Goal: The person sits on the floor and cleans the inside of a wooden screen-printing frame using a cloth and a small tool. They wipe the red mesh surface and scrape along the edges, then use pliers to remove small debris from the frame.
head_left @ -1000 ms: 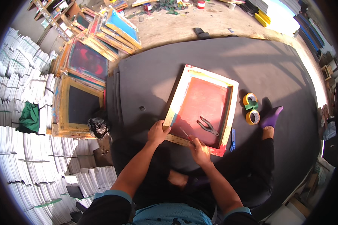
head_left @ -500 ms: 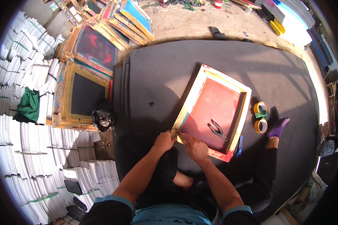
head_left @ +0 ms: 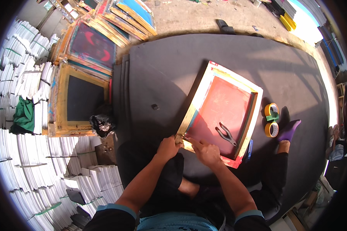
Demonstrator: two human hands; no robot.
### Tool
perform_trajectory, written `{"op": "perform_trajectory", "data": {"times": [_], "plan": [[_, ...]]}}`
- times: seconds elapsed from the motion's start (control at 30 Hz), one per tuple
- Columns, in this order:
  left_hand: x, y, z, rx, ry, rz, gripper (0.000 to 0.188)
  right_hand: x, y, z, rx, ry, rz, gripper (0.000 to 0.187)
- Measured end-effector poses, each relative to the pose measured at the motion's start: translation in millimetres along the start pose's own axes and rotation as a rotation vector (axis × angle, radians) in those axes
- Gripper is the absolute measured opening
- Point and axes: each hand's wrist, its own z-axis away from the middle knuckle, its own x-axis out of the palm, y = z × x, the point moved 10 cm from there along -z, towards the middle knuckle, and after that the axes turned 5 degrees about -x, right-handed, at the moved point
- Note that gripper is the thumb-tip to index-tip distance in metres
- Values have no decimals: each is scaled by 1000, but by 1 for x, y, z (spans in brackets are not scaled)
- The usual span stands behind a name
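Note:
A wooden screen-printing frame with reddish mesh lies tilted in front of me. My left hand is closed round its near left corner. My right hand is closed beside that corner, its index finger reaching over the near rail; a small thing seems to be at the fingertips, too small to make out. Dark-handled pliers rest on the mesh, near the right rail. A blue slim tool, perhaps a cutter, lies just outside the frame's right side.
Two yellow tape rolls lie beside my purple-socked foot. Black sheets form the surface under me. More screen frames lean at left, near a crumpled black bag and tall stacks of white sheets.
The view has shifted slightly. My right hand has moved a little to the right, away from the left hand; the left keeps its grip on the corner.

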Motion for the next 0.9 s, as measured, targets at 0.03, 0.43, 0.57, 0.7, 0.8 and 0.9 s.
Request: {"op": "perform_trajectory", "data": {"times": [0.03,0.43,0.57,0.7,0.8,0.9], "plan": [[-1,-1,0,-9,2,-9,49,0,2,-1,0,6,19,31],[-19,24,5,-57,-35,-176,46,-3,-2,-4,88,103,15,32],[-18,22,4,-71,-73,-207,45,-2,-8,-4,112,102,31,34],[-18,24,6,-74,-110,-228,42,3,-14,-4,141,63,99,35],[-17,19,4,-59,-85,-187,44,4,-16,-6,179,21,85,31],[-12,17,2,-51,-97,-205,43,19,3,1,311,-45,-48,29]]}}
